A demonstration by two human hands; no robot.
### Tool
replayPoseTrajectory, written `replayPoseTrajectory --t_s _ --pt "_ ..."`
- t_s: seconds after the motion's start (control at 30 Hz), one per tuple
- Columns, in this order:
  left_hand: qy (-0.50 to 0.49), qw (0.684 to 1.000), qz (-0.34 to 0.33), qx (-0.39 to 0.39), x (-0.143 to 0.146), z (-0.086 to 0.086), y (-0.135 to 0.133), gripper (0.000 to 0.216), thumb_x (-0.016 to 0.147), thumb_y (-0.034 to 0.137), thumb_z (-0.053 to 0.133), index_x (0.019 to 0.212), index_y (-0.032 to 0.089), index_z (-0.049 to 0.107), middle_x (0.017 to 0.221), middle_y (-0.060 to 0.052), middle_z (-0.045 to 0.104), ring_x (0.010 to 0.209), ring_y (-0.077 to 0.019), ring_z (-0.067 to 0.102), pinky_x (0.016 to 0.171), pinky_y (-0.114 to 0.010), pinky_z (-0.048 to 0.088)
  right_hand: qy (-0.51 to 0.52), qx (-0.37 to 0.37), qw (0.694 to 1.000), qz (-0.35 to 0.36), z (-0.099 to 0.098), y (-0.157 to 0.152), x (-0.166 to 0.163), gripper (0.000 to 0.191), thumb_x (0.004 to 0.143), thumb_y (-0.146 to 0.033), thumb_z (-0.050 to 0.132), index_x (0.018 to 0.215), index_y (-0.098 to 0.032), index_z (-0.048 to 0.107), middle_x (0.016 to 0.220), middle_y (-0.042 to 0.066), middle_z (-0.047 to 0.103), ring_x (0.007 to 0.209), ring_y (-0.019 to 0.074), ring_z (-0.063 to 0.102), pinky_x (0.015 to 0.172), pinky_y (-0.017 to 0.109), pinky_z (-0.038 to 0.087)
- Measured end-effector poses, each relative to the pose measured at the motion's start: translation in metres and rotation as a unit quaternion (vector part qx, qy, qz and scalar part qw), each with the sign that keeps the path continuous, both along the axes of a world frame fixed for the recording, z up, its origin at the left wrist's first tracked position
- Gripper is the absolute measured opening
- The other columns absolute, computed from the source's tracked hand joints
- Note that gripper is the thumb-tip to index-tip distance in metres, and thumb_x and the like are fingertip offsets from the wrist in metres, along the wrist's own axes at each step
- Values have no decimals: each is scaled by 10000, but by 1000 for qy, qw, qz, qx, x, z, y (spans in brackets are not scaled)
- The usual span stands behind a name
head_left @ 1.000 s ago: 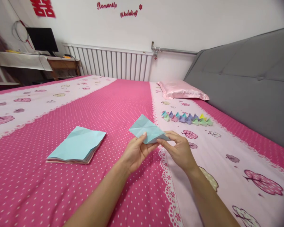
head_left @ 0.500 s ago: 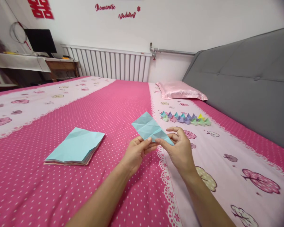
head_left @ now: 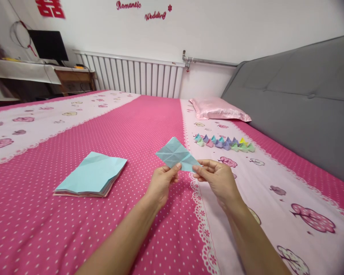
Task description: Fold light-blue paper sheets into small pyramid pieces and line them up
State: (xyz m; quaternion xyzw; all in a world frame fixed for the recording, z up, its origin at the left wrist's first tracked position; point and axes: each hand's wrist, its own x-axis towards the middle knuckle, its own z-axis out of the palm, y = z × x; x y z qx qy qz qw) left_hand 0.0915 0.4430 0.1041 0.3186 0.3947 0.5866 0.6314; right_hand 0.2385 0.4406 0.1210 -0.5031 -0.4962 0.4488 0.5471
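A light blue sheet of origami paper (head_left: 174,152), marked with crossing creases, is held up above the bed between both hands. My left hand (head_left: 162,183) pinches its lower edge, thumb on top and fingers beneath. At the paper's right corner, my right hand (head_left: 218,177) grips it between thumb and curled fingers. To the left lies a stack of square paper (head_left: 93,173), light blue on top with other colours at its edges. Small folded paper pieces (head_left: 226,144) in blue, purple, green, pink and yellow stand in rows beyond my right hand.
The bed (head_left: 137,130) has a pink dotted cover with pale printed strips. A pink pillow (head_left: 219,109) rests near the grey headboard (head_left: 298,88). Behind are a white radiator (head_left: 132,74), a pipe (head_left: 212,61), and a desk (head_left: 71,74) with a monitor (head_left: 48,45).
My right hand's fingers have closed in on the paper's right corner. The paper has shifted slightly left, and its lower right edge now looks shorter.
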Motion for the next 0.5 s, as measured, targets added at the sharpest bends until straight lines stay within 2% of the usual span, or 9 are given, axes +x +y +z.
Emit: replayPoseTrajectory --t_s 0.1,0.27,0.37,0.4,0.5 --pt "13 1000 -8 -18 -3 1 0 296 612 297 750 517 121 532 421 46 492 356 -25 410 381 -153 316 -11 -6 1000 -13 -2 1 2 347 545 -344 780 796 -127 677 561 30 659 502 144 617 517 275 517" --pt "-51 995 -65 -56 -6 6 -1 154 703 203 677 640 115 567 534 -19 626 385 -47 516 383 -135 390 -1 -6 1000 -17 -5 5 6 319 581 -376 758 777 -138 680 593 28 660 542 135 621 540 261 512" --pt "-145 981 -107 -77 -8 11 -3 21 729 103 585 709 94 583 773 -111 699 587 -99 644 482 -128 472 6 -6 1000 -7 -6 7 6 319 586 -387 753 772 -143 667 639 25 662 580 139 632 570 265 511" --pt "-177 973 -127 -73 -9 13 -4 47 721 94 559 746 79 595 856 -142 697 681 -130 667 536 -136 496 6 -5 1000 -2 -6 7 6 318 590 -389 749 774 -144 663 660 28 664 596 144 635 587 274 512" --pt "-246 950 -187 -31 -12 18 -7 303 687 164 525 939 19 612 1026 -202 654 932 -226 640 692 -186 523 -1 9 1000 16 -6 7 6 296 636 -388 713 800 -149 653 738 44 674 682 160 641 663 307 514"
